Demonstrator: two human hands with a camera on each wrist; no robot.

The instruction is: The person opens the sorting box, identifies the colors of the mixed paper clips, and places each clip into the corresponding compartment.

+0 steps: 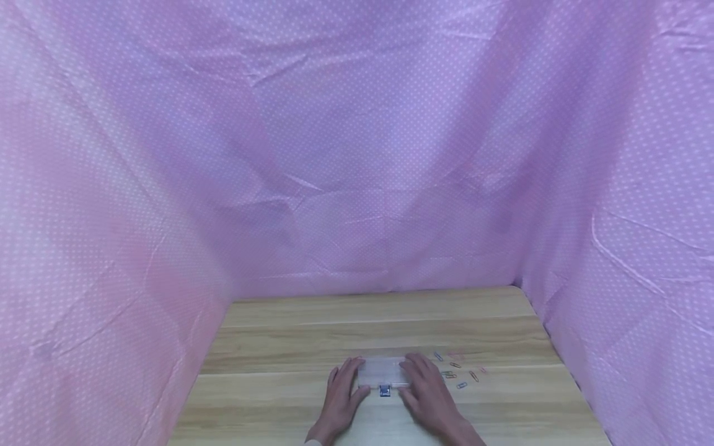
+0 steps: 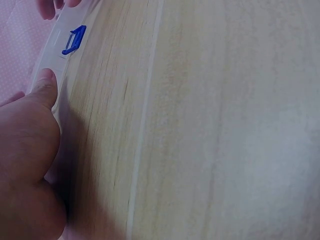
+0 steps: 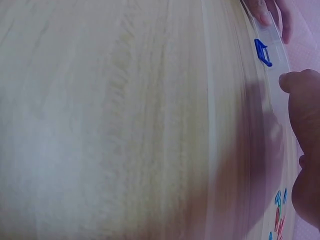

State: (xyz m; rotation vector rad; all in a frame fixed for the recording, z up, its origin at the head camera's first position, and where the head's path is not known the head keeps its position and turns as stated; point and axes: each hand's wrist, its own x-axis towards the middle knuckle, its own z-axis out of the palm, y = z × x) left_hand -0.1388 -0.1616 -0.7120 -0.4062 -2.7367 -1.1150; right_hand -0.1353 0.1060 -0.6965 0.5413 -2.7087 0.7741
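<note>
Wide wooden counter (image 1: 385, 334), hemmed on three sides by pink dotted cloth (image 1: 357, 155). Near the front edge, about midway along it: a small clear plastic box (image 1: 383, 371) with a blue latch (image 1: 385, 390) facing the person, lid apparently down. Left hand (image 1: 341, 396) clasping the box's left end, thumb (image 2: 46, 87) pressed along the front wall; right hand (image 1: 426, 390) clasping the right end, thumb (image 3: 295, 82) likewise at the front wall, close to the latch. Both hands grasping the box, neither released. Just right of the box, toward the right edge: a loose scatter of coloured paper clips (image 1: 457, 370), lying on the bare wood, apart from the box.

Judged from this: work at an early stage, box held steady, latch seemingly not yet undone, clips not gathered.

Hard to make out: whether the latch is engaged or loose; whether anything lies inside the box, the walls being pale and blurred. Fingertips on the far side hidden behind the box. Wrist views mostly wood grain, the box squeezed to a strip at the frame edge, clips cut off in the right wrist view's lower corner. Clip count too small to tell.
</note>
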